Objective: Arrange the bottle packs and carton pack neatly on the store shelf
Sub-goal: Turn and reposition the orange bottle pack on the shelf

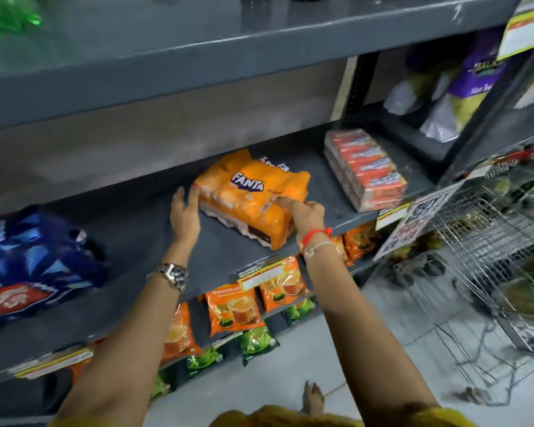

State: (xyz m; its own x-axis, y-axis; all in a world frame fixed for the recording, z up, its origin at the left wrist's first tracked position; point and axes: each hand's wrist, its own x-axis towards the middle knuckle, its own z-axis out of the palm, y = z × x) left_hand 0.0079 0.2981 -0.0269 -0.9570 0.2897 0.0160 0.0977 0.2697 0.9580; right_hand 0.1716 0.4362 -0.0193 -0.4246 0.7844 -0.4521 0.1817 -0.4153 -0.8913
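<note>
The orange Fanta pack (253, 198) lies on the shelf (142, 229); left hand (184, 212) released at its 9 o'clock, right hand (302, 212) pinching its wrap at 3 o'clock.

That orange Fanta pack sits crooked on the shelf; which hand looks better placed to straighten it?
Probably the right hand: its fingers already pinch the wrap of the Fanta pack on the near side. The left hand is open beside the pack's left end, at most fingertips touching.
</note>
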